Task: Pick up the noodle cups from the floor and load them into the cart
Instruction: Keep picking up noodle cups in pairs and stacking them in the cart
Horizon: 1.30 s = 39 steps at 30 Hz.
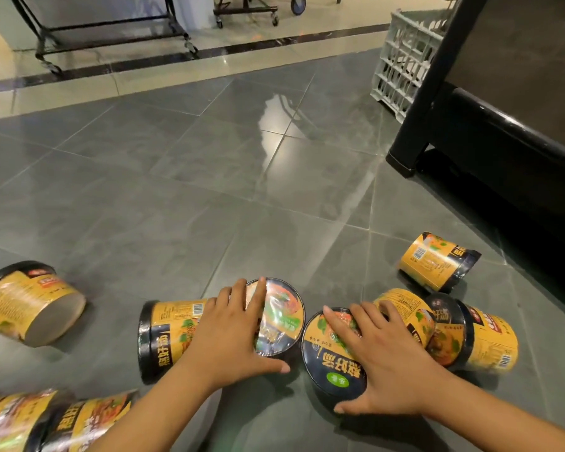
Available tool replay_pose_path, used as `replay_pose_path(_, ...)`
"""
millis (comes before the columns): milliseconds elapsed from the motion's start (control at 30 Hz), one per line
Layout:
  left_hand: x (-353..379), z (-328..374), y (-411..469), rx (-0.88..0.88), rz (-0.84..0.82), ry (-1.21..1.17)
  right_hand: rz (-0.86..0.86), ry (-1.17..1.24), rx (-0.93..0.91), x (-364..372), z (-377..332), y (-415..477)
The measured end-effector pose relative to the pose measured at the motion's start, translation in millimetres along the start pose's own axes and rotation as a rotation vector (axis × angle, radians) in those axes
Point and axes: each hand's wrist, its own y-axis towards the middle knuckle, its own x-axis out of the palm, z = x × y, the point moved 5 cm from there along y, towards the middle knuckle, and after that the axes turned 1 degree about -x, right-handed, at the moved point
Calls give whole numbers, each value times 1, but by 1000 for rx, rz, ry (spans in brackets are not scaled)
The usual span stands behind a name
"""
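Several yellow-and-black noodle cups lie scattered on the grey tiled floor. My left hand (232,334) is spread over one upright cup (281,324), fingers across its foil lid and thumb on its near side. My right hand (379,360) covers a second upright cup (330,363), thumb under its front rim. A cup on its side (167,334) lies against my left hand. More cups lie at the left (30,301), the bottom left (56,422), the right (483,337) and the far right (437,259). No cart interior is visible.
A black display stand (490,132) fills the right side, its foot on the floor. A pale plastic crate (405,57) leans behind it. Black wheeled racks (111,31) stand at the back on the lighter floor.
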Motion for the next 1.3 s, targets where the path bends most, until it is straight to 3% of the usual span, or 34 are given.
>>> replay_pose_path(233, -4, -15, -9, -46, 94, -148, -22, 265, 54, -8, 8, 9)
replay_pose_path(367, -27, -17, -10, -115, 319, -214, 150, 425, 151, -20, 14, 18)
replay_pose_path(467, -47, -15, -19, -169, 374, -268, 240, 477, 201, -27, 14, 21)
replay_pose_path(667, -49, 13, -76, -264, 272, -394, 252, 469, 327, -31, -11, -25)
replay_pose_path(967, -66, 66, -210, -312, -4, -474, 6, 552, 320, -28, -84, -143)
replay_pose_path(1133, -146, 61, -260, -360, -54, -444, 5, 564, 280, -108, -103, -175)
replay_pose_path(1300, -276, 40, -266, -417, 1, -430, 28, 541, 210, -252, -115, -165)
